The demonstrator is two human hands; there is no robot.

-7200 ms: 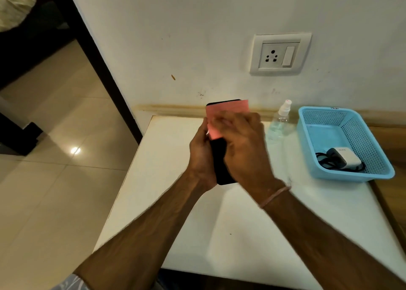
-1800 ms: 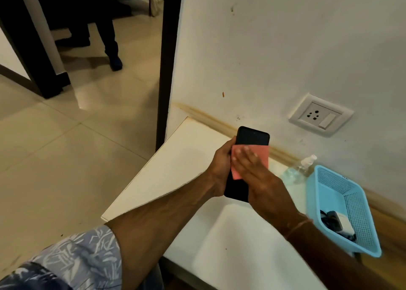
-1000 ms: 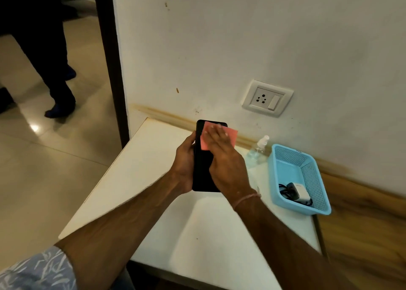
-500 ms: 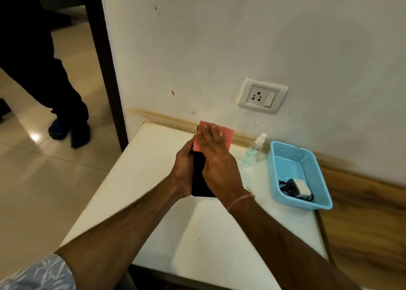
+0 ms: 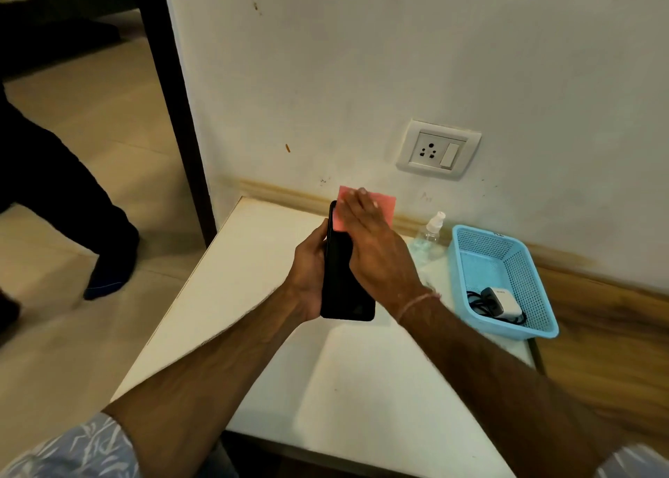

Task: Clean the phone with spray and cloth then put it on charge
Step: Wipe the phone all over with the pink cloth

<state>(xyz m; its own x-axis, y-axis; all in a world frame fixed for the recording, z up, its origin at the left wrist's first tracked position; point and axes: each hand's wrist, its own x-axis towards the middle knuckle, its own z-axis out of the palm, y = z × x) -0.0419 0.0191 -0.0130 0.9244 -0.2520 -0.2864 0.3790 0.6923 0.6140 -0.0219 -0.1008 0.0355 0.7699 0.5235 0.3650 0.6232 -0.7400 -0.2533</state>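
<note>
Phone (image 5: pixel 344 289), black and upright, gripped in left hand (image 5: pixel 309 271); right hand (image 5: pixel 376 253), fingers (image 5: pixel 356 206) straight, presses pink cloth (image 5: pixel 385 204) against it.

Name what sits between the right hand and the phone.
The pink cloth, pressed flat by the right hand against the phone; the head view shows it.

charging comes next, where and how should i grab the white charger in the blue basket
Grip the white charger by its blocky body, pinching across its long sides, and come from straight above. The walls of the blue basket close off any sideways approach, and the black cable lies coiled beside it.
</note>
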